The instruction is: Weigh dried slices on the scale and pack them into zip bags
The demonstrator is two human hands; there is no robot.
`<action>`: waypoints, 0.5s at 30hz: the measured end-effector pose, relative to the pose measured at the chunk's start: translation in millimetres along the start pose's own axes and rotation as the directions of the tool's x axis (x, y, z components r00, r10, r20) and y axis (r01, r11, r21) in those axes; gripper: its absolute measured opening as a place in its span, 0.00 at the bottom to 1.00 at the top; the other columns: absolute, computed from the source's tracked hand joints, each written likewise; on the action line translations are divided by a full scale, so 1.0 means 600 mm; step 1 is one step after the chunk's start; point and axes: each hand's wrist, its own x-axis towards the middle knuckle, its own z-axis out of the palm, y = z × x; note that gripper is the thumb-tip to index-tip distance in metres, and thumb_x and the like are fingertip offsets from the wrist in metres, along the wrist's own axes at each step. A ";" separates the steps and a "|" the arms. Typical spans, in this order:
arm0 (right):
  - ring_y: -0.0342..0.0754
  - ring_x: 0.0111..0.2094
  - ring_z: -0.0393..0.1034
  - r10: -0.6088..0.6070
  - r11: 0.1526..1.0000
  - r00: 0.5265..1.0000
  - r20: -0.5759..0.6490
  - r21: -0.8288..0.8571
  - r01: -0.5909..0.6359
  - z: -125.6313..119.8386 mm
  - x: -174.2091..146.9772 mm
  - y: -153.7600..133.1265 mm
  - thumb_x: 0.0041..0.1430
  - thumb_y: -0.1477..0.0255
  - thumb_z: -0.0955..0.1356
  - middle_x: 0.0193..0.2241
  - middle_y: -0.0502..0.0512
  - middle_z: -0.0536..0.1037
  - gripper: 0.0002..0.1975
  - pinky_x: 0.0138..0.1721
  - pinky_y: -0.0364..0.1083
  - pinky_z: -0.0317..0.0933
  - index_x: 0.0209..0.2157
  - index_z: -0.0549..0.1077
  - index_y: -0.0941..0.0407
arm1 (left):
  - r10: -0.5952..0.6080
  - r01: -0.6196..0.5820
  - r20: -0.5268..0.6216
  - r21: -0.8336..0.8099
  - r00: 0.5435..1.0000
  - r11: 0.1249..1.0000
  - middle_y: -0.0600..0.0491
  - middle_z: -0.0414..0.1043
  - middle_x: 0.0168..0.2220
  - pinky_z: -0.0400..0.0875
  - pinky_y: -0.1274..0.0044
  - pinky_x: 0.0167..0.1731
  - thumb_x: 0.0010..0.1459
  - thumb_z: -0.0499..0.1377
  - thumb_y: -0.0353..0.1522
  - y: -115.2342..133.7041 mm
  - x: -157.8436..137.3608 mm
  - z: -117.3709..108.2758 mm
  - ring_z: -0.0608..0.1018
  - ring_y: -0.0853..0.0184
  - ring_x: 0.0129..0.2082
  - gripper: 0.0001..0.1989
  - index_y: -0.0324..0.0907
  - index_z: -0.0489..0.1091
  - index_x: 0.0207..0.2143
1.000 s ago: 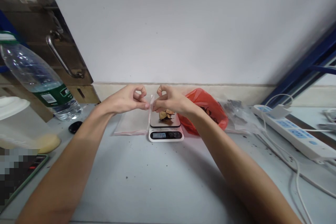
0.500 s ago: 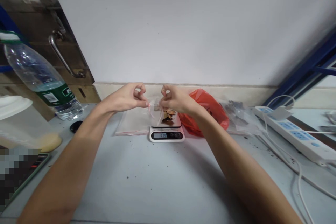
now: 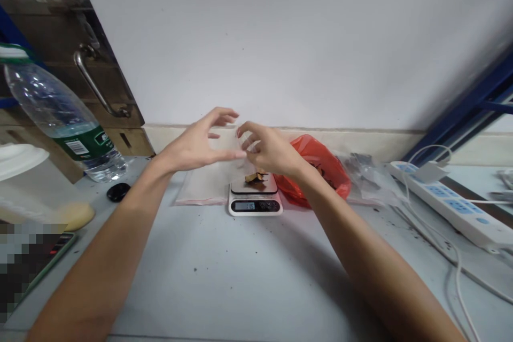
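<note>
Faces a broad white wall [image 3: 260,37] above a pale grey table [image 3: 208,288]. Sees, on the left, a large bottle [image 3: 84,144] with a green label, near a white-lidded container [image 3: 24,184]; on the right, a white power strip [image 3: 452,200] with cables alongside. Finds an open red plastic bag [image 3: 334,165] with dark bits inside, partly hidden behind the right wrist, with crumpled clear plastic [image 3: 368,179] just to the right. Notes flat clear bags [image 3: 200,192] on the table, partly under the left hand [image 3: 194,147]. Holds that hand spread in the air, thumb and fingers wide apart. Curls the right hand [image 3: 274,150] near the left thumb tip; cannot tell whether pinching anything. Has a thin see-through bag [image 3: 232,141] between both hands, faint and blurred; cannot make out the contact with the fingers. Sees a white digital scale [image 3: 256,212] beneath, with a little heap of dried brown pieces [image 3: 256,178] on the plate. Picks out dark specks [image 3: 195,269] on the tabletop in front
</note>
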 end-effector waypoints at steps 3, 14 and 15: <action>0.44 0.24 0.68 0.044 0.994 0.996 -0.076 0.101 -0.036 0.000 0.000 -0.007 0.52 0.76 0.68 0.21 0.44 0.71 0.08 0.29 0.43 0.58 0.35 0.67 0.52 | 0.006 -0.025 0.134 0.139 0.991 0.990 0.44 0.42 0.74 0.54 0.62 0.67 0.37 0.72 0.51 -0.002 0.001 0.012 0.50 0.48 0.72 0.59 0.49 0.49 0.68; 0.46 0.31 0.73 0.135 0.988 0.978 -0.162 0.092 -0.122 0.011 0.027 0.023 0.65 0.63 0.65 0.27 0.51 0.77 0.11 0.35 0.44 0.64 0.31 0.64 0.53 | -0.116 0.081 0.071 0.380 0.991 0.921 0.40 0.67 0.62 0.63 0.61 0.60 0.48 0.63 0.52 -0.012 0.001 -0.014 0.70 0.45 0.61 0.43 0.39 0.64 0.62; 0.47 0.32 0.73 0.150 0.988 0.976 -0.155 -0.004 -0.152 0.015 0.033 0.030 0.65 0.66 0.66 0.29 0.53 0.78 0.08 0.36 0.44 0.64 0.32 0.65 0.53 | -0.151 0.102 0.094 0.398 0.984 0.912 0.39 0.66 0.63 0.62 0.61 0.61 0.48 0.63 0.52 -0.018 0.000 -0.021 0.69 0.45 0.61 0.44 0.38 0.64 0.62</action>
